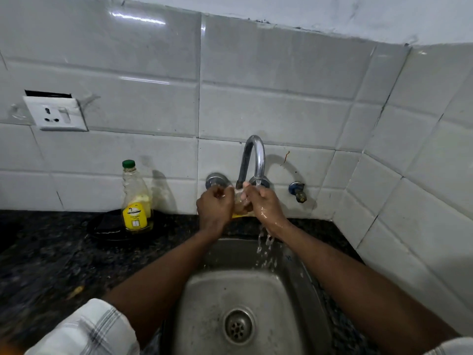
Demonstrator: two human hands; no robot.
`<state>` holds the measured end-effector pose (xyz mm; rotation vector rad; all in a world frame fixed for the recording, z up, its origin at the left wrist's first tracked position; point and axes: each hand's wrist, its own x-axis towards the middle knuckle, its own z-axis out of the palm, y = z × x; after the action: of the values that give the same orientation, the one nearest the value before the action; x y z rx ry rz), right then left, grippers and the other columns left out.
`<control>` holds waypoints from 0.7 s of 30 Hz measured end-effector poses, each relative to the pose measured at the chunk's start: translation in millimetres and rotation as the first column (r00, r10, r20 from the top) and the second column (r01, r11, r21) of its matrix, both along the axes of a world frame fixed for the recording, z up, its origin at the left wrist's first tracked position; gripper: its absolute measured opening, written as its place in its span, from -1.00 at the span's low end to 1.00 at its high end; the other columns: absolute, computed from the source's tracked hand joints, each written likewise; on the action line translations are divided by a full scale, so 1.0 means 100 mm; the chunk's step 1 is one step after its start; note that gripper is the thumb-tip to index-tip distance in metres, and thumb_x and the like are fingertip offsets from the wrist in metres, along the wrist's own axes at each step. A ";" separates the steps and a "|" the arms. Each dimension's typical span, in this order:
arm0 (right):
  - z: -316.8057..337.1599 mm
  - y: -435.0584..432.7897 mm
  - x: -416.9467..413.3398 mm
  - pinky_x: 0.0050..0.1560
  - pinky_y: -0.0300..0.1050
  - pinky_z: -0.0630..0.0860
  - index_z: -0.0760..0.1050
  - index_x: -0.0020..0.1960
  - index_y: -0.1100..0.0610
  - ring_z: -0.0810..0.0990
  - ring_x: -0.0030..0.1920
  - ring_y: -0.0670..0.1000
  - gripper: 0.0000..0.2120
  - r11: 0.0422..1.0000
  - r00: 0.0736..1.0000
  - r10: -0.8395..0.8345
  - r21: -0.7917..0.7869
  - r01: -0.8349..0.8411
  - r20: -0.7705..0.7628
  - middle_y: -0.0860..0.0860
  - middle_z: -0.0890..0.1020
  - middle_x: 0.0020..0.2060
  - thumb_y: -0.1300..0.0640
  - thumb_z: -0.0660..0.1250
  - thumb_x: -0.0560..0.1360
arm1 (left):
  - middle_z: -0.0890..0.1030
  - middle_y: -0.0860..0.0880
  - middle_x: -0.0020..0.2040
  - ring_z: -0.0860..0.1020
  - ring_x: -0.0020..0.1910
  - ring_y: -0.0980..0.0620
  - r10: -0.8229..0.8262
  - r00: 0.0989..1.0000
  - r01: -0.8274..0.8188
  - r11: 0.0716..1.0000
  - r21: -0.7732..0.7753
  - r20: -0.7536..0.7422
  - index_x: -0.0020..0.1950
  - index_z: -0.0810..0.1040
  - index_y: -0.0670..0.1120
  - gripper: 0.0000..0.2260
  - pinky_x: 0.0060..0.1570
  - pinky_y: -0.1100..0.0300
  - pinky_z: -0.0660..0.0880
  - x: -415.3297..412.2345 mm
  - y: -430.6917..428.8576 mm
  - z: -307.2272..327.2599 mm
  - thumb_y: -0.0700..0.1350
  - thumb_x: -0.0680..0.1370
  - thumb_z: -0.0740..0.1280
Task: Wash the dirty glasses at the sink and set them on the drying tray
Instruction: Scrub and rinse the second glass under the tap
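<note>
Under the spout of the curved chrome tap (252,160), above the back rim of the steel sink (245,290), we hold a clear glass (239,197) between both hands. Our left hand (213,210) is curled around its left side, fingers folded in over the rim. Our right hand (265,203) is wrapped around the right side, wet and shining, with the thumb raised against the glass. The glass itself is mostly hidden by our fingers, so we cannot tell whether it is upright or tilted. A strip of something yellow (239,215) shows just beneath the hands (we cannot make out what it is). Water (266,249) runs off our right wrist and splashes down into the right side of the basin, well behind the round drain (238,326) near the front edge.

On the dark speckled counter (51,265), at its back edge left of the sink, a bottle of yellow liquid (135,201) with a green cap stands on a dark tray (112,228). A white socket plate (55,114) sits on the tiled wall (268,98) above.
</note>
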<state>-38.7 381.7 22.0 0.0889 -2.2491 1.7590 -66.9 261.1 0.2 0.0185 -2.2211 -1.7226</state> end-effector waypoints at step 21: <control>-0.02 -0.04 0.06 -0.19 -0.13 0.59 0.55 -0.14 0.19 0.66 -0.31 0.00 -0.69 1.000 1.000 0.019 -0.002 -0.019 0.002 0.12 0.65 -0.33 0.05 0.20 0.66 | 0.67 -0.12 -0.13 0.63 -0.15 -0.11 -0.010 0.981 -0.017 0.991 0.135 0.194 -0.04 0.62 -0.15 -0.69 -0.25 0.17 0.43 -0.01 -0.01 0.05 0.07 0.61 0.25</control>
<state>-32.3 378.0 20.3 0.1082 -2.2554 1.7720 -67.9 260.1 4.9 0.2324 -2.2291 -1.9418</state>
